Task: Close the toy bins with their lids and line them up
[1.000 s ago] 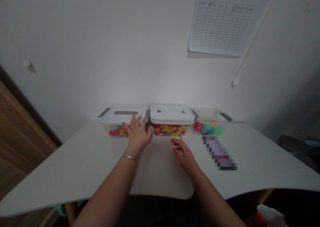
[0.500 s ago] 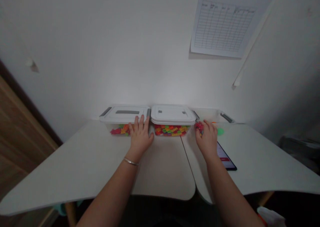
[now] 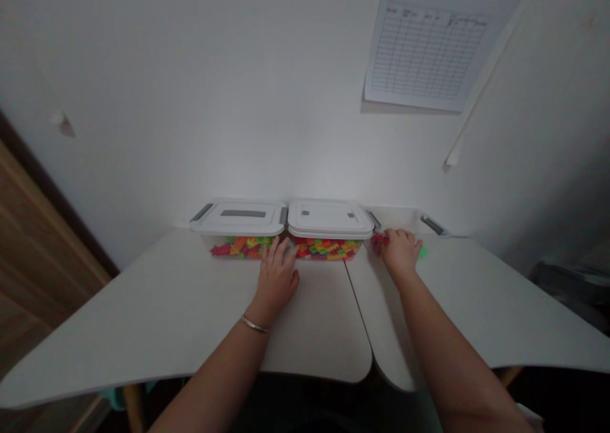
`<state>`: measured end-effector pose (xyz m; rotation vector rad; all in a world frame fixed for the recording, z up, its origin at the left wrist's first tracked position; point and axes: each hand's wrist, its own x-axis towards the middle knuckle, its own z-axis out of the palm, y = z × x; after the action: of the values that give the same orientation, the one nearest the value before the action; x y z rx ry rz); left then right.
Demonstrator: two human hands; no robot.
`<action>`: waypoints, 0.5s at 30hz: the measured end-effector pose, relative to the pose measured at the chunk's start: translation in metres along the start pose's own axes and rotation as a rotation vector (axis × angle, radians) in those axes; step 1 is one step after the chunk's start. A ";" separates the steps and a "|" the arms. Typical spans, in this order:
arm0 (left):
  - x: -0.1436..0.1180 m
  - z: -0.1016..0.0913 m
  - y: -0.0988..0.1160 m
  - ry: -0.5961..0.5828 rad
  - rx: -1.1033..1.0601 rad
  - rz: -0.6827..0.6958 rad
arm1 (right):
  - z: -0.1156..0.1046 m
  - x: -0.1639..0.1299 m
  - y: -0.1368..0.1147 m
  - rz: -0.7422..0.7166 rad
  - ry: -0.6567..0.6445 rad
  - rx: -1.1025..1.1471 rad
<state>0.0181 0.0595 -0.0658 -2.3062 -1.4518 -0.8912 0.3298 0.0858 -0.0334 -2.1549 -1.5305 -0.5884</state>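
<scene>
R hand [image 3: 401, 254] hides pt. open bin [image 3: 393, 217], toys [image 3: 377, 242]; grip unclear.

We note a gridded paper sheet [image 3: 426, 51] on the white wall [image 3: 204, 102]. We observe a wooden panel [image 3: 35, 248] at far left.

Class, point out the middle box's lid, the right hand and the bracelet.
Middle box's lid [image 3: 328, 215]: head view, top surface.
Right hand [image 3: 401, 254]: head view, back of the hand.
Bracelet [image 3: 254, 325]: head view, front of band.
</scene>
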 end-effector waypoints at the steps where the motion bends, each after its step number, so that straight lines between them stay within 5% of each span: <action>1: 0.000 0.000 -0.001 0.001 -0.006 -0.007 | -0.001 0.000 0.001 0.002 -0.005 0.007; 9: -0.002 0.007 -0.004 0.011 -0.058 -0.056 | -0.024 -0.009 0.015 0.024 0.072 0.077; 15: -0.002 0.009 -0.007 0.034 -0.109 -0.087 | -0.066 -0.037 0.019 -0.009 0.223 0.099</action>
<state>0.0147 0.0664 -0.0750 -2.3079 -1.5351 -1.0533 0.3308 0.0148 -0.0024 -1.9380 -1.4189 -0.7146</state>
